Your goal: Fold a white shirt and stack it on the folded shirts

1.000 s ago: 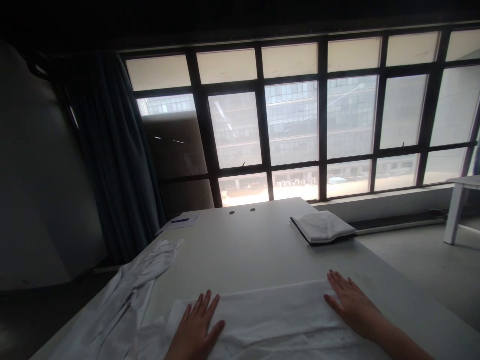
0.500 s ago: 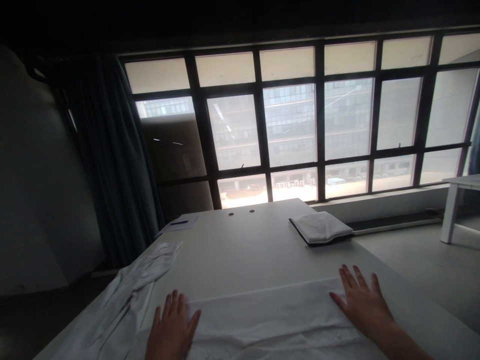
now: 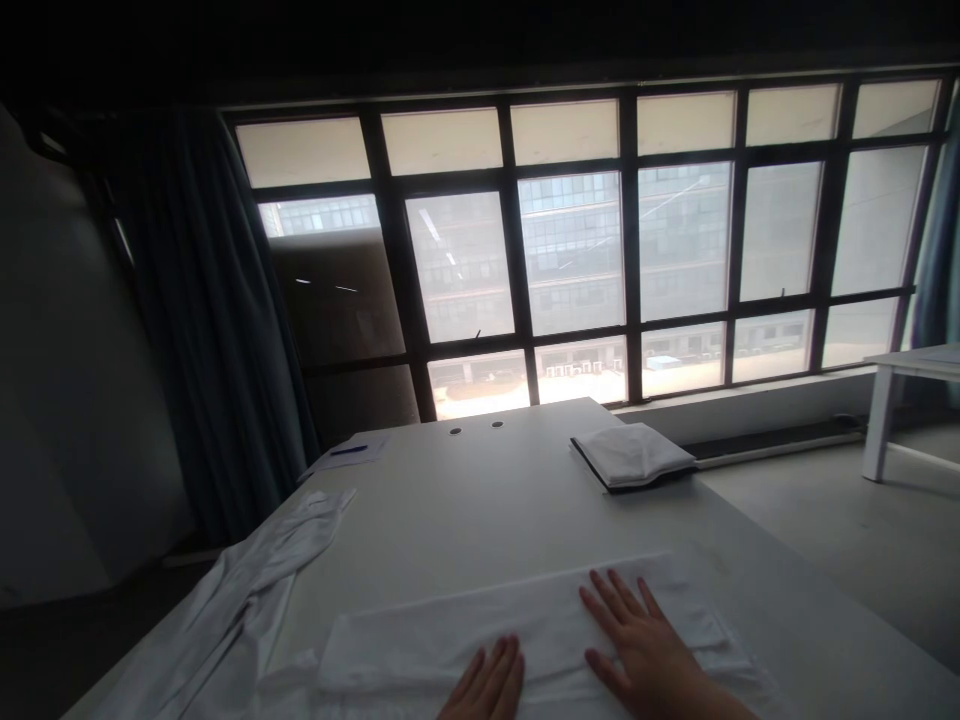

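Note:
A white cloth (image 3: 420,640), folded into a broad band, lies across the near part of the white table. It may be a garment, but its kind does not show clearly. My left hand (image 3: 487,685) rests flat on its near middle, fingers stretched out close together, the palm cut off by the frame's bottom edge. To the right, my right hand (image 3: 645,640) lies on the same cloth with fingers spread. Both hands press on the fabric without gripping it. Faint wrinkles cross the cloth, and its near side runs out of view.
A crumpled white garment (image 3: 255,580) lies along the table's left edge. Farther back are a pen (image 3: 349,450) on paper (image 3: 364,457) and a folded white cloth stack (image 3: 634,452) with a dark layer underneath. Windows line the far wall; another white table (image 3: 877,420) stands right.
My left hand has moved right from the cloth's left edge to its middle. My right hand has moved left and inward from the right end. The view has shifted slightly.

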{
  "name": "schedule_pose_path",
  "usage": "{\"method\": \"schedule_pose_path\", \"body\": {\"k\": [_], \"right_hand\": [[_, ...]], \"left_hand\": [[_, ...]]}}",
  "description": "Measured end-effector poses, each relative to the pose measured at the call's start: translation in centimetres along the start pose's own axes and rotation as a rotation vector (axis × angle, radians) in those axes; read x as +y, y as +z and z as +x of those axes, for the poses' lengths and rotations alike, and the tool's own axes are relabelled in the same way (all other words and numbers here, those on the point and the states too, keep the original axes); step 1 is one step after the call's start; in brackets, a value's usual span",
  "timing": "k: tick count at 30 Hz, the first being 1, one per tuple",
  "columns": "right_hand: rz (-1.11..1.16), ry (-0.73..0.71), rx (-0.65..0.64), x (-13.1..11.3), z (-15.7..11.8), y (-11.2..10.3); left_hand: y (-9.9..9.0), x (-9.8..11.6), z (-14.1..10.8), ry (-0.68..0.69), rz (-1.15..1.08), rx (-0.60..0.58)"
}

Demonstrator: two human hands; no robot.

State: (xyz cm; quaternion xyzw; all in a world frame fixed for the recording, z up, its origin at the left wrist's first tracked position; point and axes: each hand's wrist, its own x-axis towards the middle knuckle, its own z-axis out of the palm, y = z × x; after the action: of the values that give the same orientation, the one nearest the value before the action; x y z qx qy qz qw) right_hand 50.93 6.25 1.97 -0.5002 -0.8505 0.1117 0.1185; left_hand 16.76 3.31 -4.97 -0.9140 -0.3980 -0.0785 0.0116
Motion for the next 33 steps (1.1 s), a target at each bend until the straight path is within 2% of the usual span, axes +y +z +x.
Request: {"method": "schedule_pose_path", "body": {"k": [6, 9, 12, 16, 20, 25, 29, 33], "right_hand": [[0.025, 0.008, -0.003, 1.1, 0.5, -0.6], [0.021, 0.007, -0.002, 1.4, 0.8, -0.8], [0.021, 0.012, -0.007, 1.6, 1.0, -1.1], [0.014, 0.029, -0.015, 1.8, 1.2, -1.3], [0.003, 0.041, -0.002, 2.1, 1.2, -1.2], [-0.022, 0.105, 0.027, 3.9, 1.4, -1.1], [-0.066, 0.168, 0.008, 6.1, 1.8, -1.4], [-0.115, 0.263, 0.003, 8.4, 2.2, -1.5]], "left_hand": [[-3.7, -2.1, -1.3, -0.250, -0.079, -0.052], [-5.4, -1.9, -1.4, -0.427, -0.082, -0.085], [-6.4, -1.3, -1.2, -0.546, -0.054, -0.114], [-6.9, -0.9, -1.0, -0.617, -0.026, -0.115], [-7.0, -0.9, -1.0, -0.624, -0.022, -0.117], [-8.0, -1.2, -1.0, -0.637, -0.040, -0.115], [-9.0, -2.6, -1.8, -0.749, -0.019, -0.127], [-9.1, -5.5, -3.5, -0.857, 0.059, -0.091]]}}
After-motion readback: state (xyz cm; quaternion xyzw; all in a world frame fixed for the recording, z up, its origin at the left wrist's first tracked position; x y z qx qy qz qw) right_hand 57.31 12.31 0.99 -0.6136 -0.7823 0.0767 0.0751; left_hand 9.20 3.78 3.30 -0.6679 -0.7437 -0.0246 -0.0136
